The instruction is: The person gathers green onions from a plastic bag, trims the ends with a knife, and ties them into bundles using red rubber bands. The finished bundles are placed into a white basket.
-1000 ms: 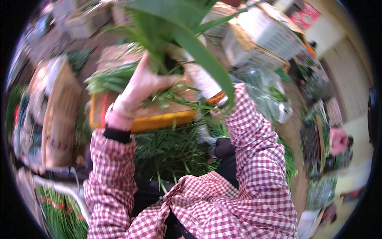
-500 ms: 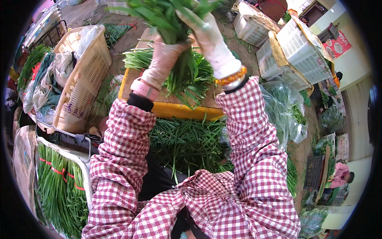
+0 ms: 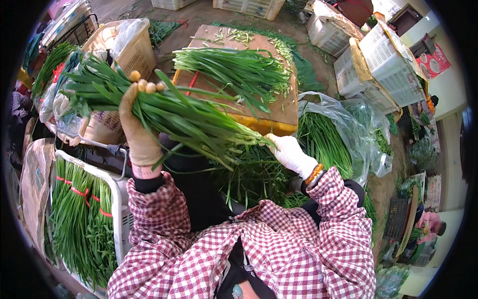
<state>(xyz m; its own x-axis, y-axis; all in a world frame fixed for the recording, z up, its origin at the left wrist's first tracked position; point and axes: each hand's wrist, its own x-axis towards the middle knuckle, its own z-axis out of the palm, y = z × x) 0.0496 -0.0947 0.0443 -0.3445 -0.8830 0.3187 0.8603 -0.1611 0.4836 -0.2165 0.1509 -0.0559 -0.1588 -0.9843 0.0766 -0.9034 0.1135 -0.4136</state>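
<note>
white crates (image 3: 397, 66), beige basket (image 3: 139, 61); red poster (image 3: 432, 63)

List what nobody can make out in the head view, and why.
Head view:
Left hand: partly hidden by the green bundle it holds.
Right hand: stalks pinched there too small to count.
White crates at the top: cut off by the picture's edge.
Person in pink: hands too small to read.

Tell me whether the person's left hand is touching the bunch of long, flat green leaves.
Touching. The head view shows it: the left hand grips the bunch of long, flat green leaves, thumb lying across them and fingertips curling over the far edge.
</note>
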